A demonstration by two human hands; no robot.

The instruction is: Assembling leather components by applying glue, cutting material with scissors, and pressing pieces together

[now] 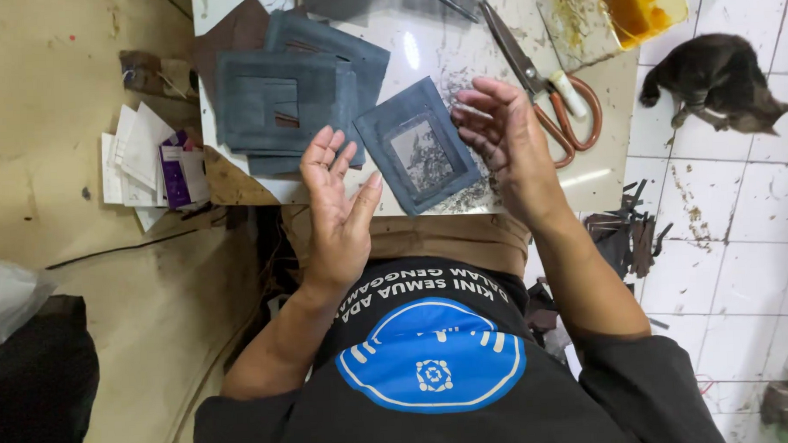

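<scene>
Both hands open, left hand (337, 202) and right hand (506, 139) flanking one glue-smeared leather piece (418, 146) on the tabletop (597, 166); leather stack (285, 99) apparently waiting, scissors (542, 81) idle.

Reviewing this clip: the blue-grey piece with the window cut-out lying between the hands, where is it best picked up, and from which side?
Probably by its near right corner, from the table's front edge. The blue-grey piece lies flat and tilted, that corner reaching the edge, so fingers could slip under it there. The right hand hovers closest; the left hand is open beside it. Glue residue seems to sit in the window, so avoid the middle.
</scene>
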